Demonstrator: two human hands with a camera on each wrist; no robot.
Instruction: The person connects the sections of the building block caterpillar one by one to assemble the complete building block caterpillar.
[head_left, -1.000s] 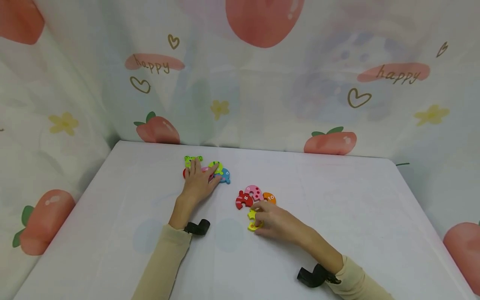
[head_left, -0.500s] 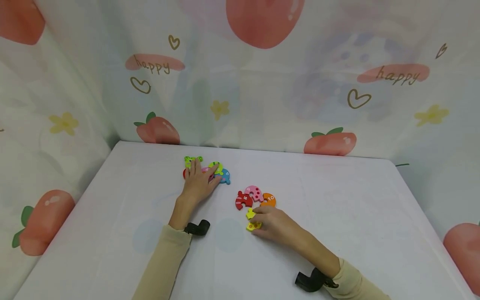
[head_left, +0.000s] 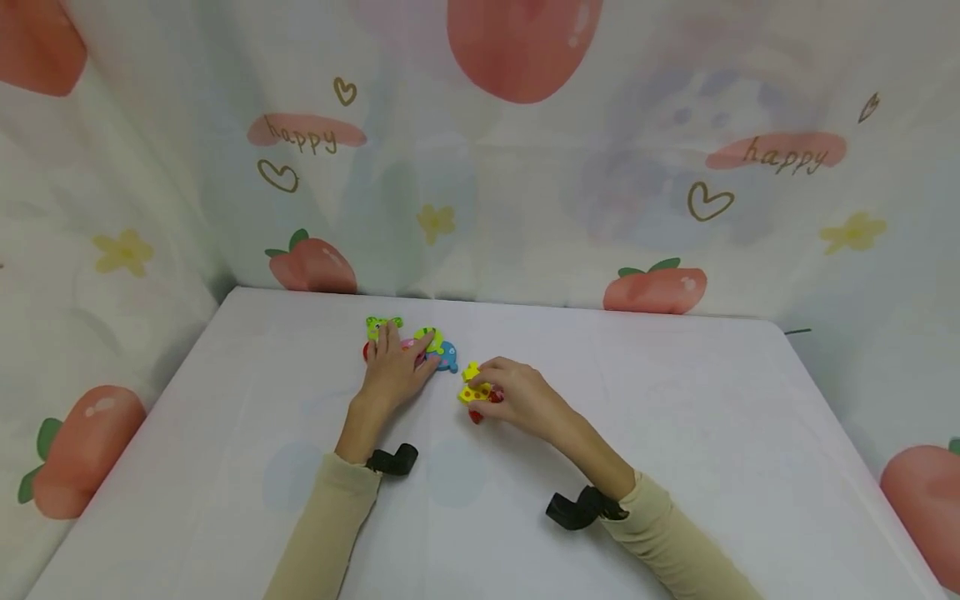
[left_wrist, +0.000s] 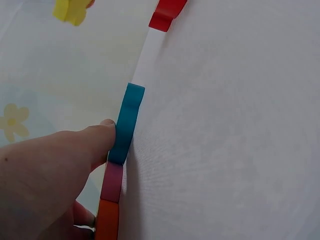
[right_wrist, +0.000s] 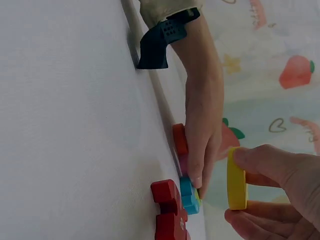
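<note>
My left hand [head_left: 393, 371] rests, fingers spread, on a cluster of colourful animal-shaped puzzle pieces: a green head-shaped piece [head_left: 373, 323], a light green curved one [head_left: 429, 337] and a blue one [head_left: 447, 357]. In the left wrist view the thumb touches the edge of the blue piece [left_wrist: 128, 125], with pink [left_wrist: 111, 181] and orange [left_wrist: 107, 220] pieces beside it. My right hand [head_left: 521, 396] pinches a spotted yellow puzzle piece [head_left: 472, 394] between thumb and fingers, raised above the table in the right wrist view. A red piece [right_wrist: 167, 210] lies below it, mostly covered in the head view.
The white table [head_left: 637, 400] meets a fruit-print curtain [head_left: 525, 208] along its back edge. Black wrist mounts sit on the left wrist [head_left: 393, 460] and right wrist [head_left: 576, 508]. My right hand hides the loose pink and orange pieces in the head view.
My right hand has lifted the yellow piece and carried it up and left, over the red piece, closer to the cluster. The left hand stays in place.
</note>
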